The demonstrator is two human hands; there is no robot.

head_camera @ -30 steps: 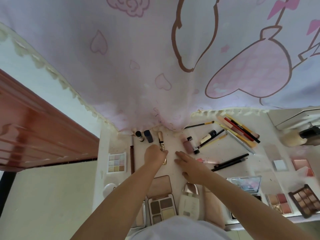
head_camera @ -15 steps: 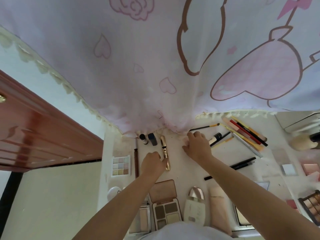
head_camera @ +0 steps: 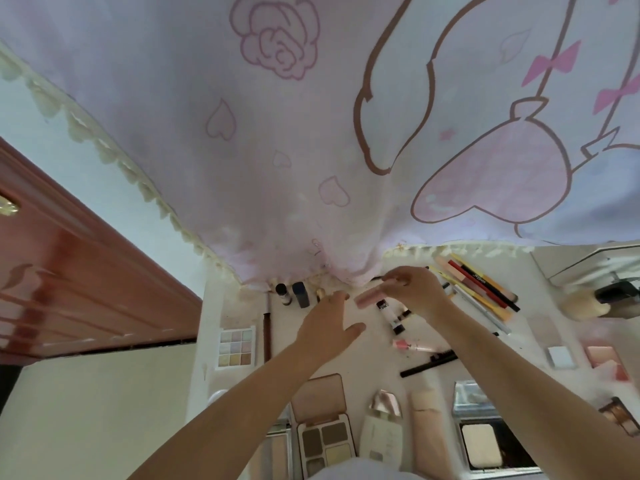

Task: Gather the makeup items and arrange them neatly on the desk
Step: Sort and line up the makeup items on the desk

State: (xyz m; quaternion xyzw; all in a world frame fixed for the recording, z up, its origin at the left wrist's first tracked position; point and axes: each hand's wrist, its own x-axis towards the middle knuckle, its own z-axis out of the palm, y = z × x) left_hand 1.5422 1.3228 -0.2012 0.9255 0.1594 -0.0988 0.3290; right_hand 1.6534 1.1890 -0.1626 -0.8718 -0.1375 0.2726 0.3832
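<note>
My right hand (head_camera: 414, 292) pinches a pink tube (head_camera: 367, 298) by one end and holds it just above the white desk (head_camera: 349, 362), near the curtain hem. My left hand (head_camera: 327, 329) hovers beside it with spread fingers and holds nothing. It covers most of a gold tube (head_camera: 320, 292). Two small dark bottles (head_camera: 292, 294) stand left of that. A black-and-white tube (head_camera: 389, 315) and a small pink gloss (head_camera: 408, 345) lie under my right hand.
A pastel palette (head_camera: 236, 346) and brown pencil (head_camera: 266, 332) lie at left. Coloured pencils (head_camera: 481, 289), black pens (head_camera: 429, 363), a brush (head_camera: 585, 306) and blushes (head_camera: 606, 358) lie at right. A brown palette (head_camera: 325, 441), white bottle (head_camera: 382, 429) and compact (head_camera: 481, 443) sit near me. A pink curtain (head_camera: 311, 133) hangs behind.
My right hand has lifted the pink tube from near the curtain and carried it left. My left hand has come off the gold tube and spread its fingers.
</note>
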